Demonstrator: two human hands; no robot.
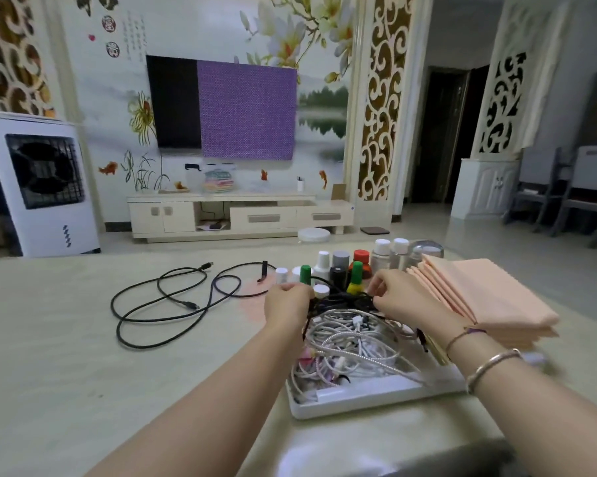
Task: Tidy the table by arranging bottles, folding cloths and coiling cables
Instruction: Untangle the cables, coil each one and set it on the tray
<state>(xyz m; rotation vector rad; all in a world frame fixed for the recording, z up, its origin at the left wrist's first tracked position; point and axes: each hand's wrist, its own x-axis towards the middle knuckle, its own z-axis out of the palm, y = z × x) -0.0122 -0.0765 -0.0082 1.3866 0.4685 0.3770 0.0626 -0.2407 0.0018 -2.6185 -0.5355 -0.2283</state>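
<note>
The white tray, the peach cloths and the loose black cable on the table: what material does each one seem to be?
White tray: probably plastic, smooth with a slight sheen and rounded moulded rim.
Peach cloths: soft matte fabric, perhaps microfibre; the stack shows folded layered edges.
Black cable: flexible cord with a matte jacket, rubber or braid, too small to tell; it lies in loose loops.
</note>
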